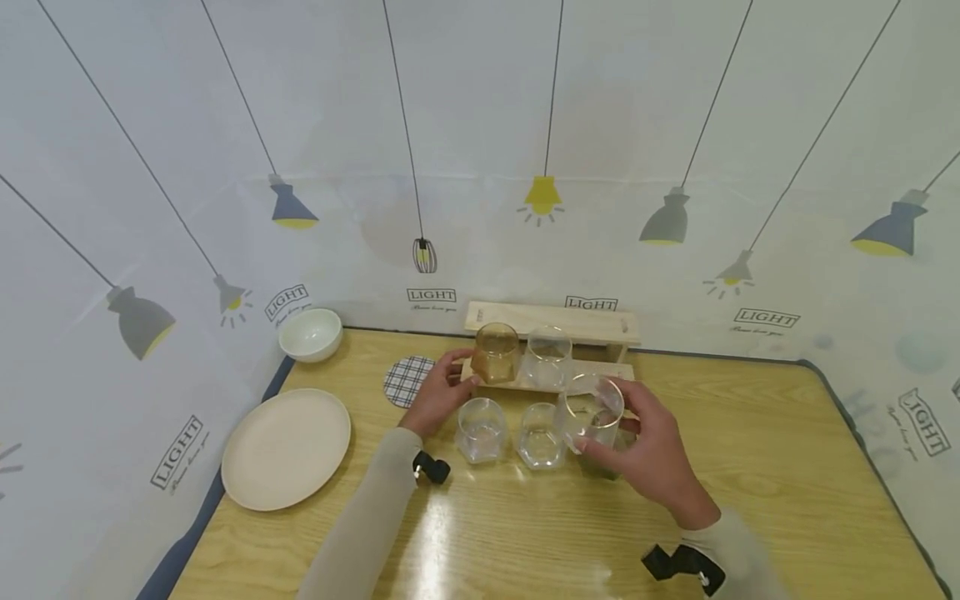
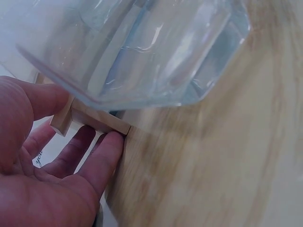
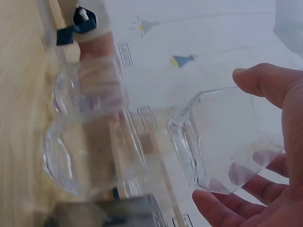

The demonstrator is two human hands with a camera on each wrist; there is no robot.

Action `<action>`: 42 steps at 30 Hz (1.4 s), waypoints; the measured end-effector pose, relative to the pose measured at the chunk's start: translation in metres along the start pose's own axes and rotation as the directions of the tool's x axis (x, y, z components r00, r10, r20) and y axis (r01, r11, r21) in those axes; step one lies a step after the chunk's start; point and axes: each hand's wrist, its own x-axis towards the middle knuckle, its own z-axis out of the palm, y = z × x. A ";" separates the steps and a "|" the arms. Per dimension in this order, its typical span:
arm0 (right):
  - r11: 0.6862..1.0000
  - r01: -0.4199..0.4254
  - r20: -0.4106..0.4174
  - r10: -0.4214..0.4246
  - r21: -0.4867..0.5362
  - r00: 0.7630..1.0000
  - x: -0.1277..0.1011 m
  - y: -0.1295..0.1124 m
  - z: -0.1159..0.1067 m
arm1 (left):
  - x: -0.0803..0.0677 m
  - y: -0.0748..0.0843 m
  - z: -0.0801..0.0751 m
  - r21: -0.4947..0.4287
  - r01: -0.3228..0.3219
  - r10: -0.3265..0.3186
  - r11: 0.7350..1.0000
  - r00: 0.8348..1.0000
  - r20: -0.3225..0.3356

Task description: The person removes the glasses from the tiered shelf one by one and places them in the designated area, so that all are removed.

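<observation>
My left hand (image 1: 438, 396) grips the left end of a two-level wooden rack (image 1: 551, 321). In the left wrist view, its thumb lies over the wood (image 2: 97, 118) and the fingers are beneath. My right hand (image 1: 660, 454) holds a clear gold-rimmed glass (image 1: 592, 412) above the table, thumb on one side and fingers on the other. An amber glass (image 1: 497, 354) and another clear gold-rimmed glass (image 1: 549, 358) stand on the rack's lower level. Before the rack stand two clear glasses, a left one (image 1: 482, 429) and a middle one (image 1: 542, 442). A darker glass (image 3: 109, 213) is partly hidden behind the held one.
At the left of the wooden table (image 1: 750, 450) lies a large beige plate (image 1: 285, 450). A pale bowl (image 1: 311, 335) sits behind it in the corner. A round checked coaster (image 1: 407, 381) lies left of the rack. Lamp-printed sheeting (image 1: 480, 142) encloses the back and sides.
</observation>
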 end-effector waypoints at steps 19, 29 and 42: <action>0.991 0.079 0.265 -0.105 0.106 0.959 -0.028 -0.016 0.081 | 0.002 -0.001 -0.002 0.037 -0.029 0.030 0.999 0.999 -0.020; 0.991 0.017 0.360 -0.063 0.130 0.931 -0.038 -0.009 0.125 | 0.002 -0.001 0.001 0.032 -0.043 0.043 0.999 0.999 -0.009; 0.996 -0.038 0.390 0.005 0.077 0.921 -0.040 -0.003 0.147 | 0.003 -0.002 0.000 0.038 -0.043 0.044 0.998 0.999 -0.010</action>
